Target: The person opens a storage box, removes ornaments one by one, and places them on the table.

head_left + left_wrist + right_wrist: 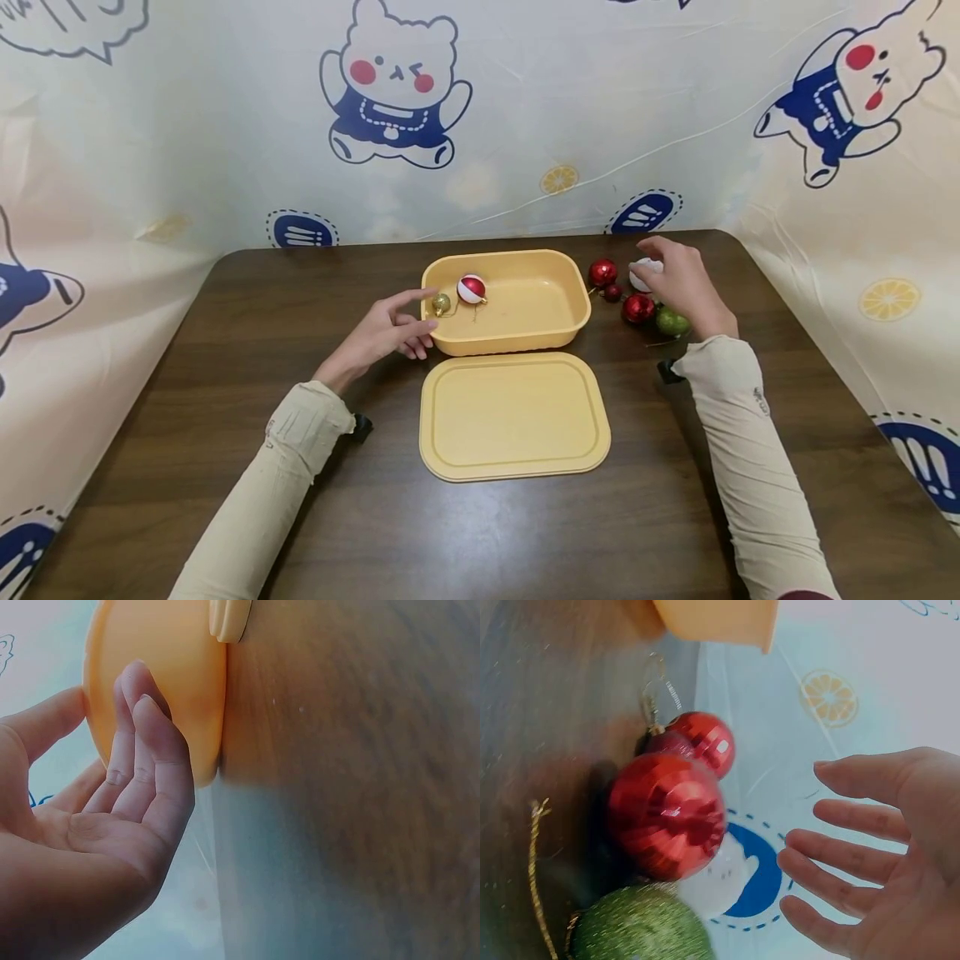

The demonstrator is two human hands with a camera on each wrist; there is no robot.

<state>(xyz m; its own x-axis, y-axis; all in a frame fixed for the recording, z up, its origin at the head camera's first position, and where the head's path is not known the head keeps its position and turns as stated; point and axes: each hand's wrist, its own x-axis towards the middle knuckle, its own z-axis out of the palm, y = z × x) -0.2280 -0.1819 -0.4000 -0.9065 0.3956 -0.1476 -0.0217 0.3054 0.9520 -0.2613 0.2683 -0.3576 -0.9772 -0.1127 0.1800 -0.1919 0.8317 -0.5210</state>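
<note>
My left hand (386,329) is at the left end of a yellow plastic box (532,304), its fingertips touching the rim and outer wall. Inside the box, toward that end, are a small gold bauble (441,303) and a red-and-white bauble (471,288). To the right of the box, my right hand (684,282) hovers over a cluster of Christmas baubles, fingers spread and holding nothing. A white bauble (716,881) lies nearest its fingers. Beside that are a shiny red bauble (667,814), another red one (602,272), a small dark red one (612,292) and a green glitter bauble (645,926).
The yellow lid (515,415) lies flat on the dark wooden table (480,542), just in front of the box. A gold cord (536,877) trails by the green bauble. A cartoon-printed curtain (510,108) hangs behind the table's back edge and at both sides.
</note>
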